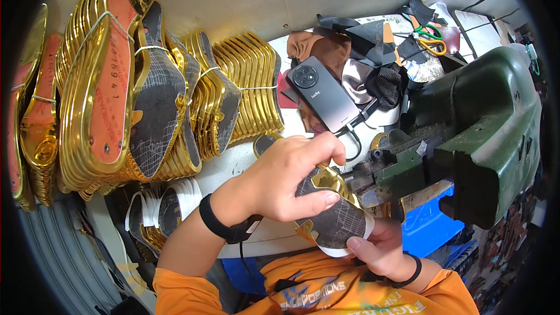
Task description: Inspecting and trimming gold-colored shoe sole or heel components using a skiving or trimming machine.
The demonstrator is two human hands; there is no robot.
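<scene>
White table (268,234), green machine (496,116), patterned sole (338,224)

Gold bundles (93,99) stand at left; a phone (325,94) lies beyond. The left hand (291,181), half closed, holds the sole, thumb on its dark face. The right hand (382,251), also half closed, pinches its white lower end. The sole tilts just beside the machine.

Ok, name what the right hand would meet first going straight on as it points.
Past the dark piece it holds, the right hand would likely meet the left hand; depth is unclear.
</scene>
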